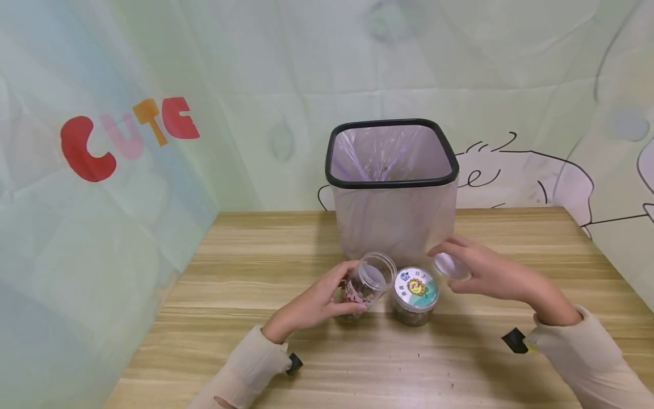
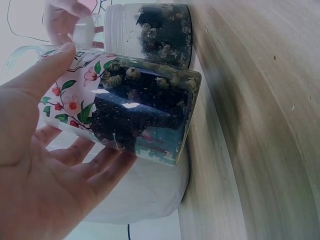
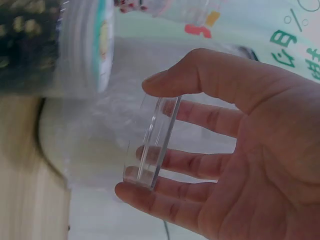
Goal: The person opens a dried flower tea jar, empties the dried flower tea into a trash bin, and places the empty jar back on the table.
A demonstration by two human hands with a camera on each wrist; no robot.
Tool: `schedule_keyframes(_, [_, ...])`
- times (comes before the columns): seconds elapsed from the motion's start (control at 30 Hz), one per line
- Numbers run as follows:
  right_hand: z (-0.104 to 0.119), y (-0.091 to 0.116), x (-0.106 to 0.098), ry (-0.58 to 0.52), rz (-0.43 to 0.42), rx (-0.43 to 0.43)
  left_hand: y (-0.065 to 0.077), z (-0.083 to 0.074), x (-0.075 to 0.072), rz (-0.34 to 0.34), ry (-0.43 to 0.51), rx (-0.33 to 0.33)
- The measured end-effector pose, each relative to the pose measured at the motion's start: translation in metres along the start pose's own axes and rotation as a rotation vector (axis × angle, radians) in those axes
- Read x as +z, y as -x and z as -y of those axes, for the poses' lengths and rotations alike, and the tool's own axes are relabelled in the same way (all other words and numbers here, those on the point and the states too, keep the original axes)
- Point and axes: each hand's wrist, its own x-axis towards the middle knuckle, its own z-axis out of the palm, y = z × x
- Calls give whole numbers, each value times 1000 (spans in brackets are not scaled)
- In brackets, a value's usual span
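Note:
My left hand grips a clear jar with a flowered label, tilted toward the right and without a lid on its mouth. In the left wrist view, dark contents with small pale dried buds lie in the lower part of this jar. My right hand holds a clear round lid by its edge between thumb and fingers, apart from the jar. Between the two hands stands a second jar, upright, its closed top bearing a cartoon sunflower sticker. Similar dark contents show in it.
Just behind the jars stands a pale bin with a black rim and a clear plastic liner. Small dark crumbs lie on the wooden table near its front. A printed cloth backdrop encloses the back and left.

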Motion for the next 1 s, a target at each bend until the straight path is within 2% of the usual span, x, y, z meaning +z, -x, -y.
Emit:
schedule_keyframes(0.23, [-15, 12, 7, -25, 69, 125, 0, 0, 1, 5, 8, -11])
schedule_keyframes(0.53, [-43, 25, 39, 36, 73, 97, -1, 1, 3, -2, 7, 1])
schedule_keyframes(0.77, [-56, 34, 54, 73, 27, -3, 1, 1, 3, -7, 14, -19])
schedule_keyframes(1.0, [-60, 38, 60, 26, 43, 33, 3, 2, 2, -9, 26, -31])
